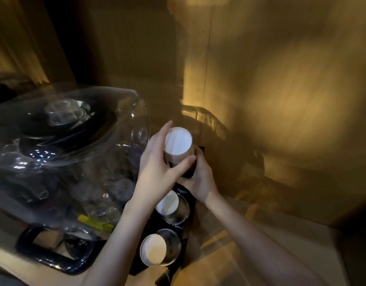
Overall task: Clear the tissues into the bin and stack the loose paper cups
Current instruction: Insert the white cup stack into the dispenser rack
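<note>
Both hands close around one paper cup (178,146): the left hand (157,166) wraps its upper side with the thumb across the front, the right hand (198,178) cups the dark lower part from behind and below, so the person likely steadies it while seating it, though what sits beneath is hidden.

The wooden wall (281,100) stands just behind the right hand and leaves little room that way. To the left, a large clear plastic cover (85,131) bulges close to the left wrist. The dark tray (190,213) runs towards the camera between them, a narrow lane. Two more cups rest on it, tilted: the middle cup (167,203) and the near cup (154,249). No tissues or bin show.
</note>
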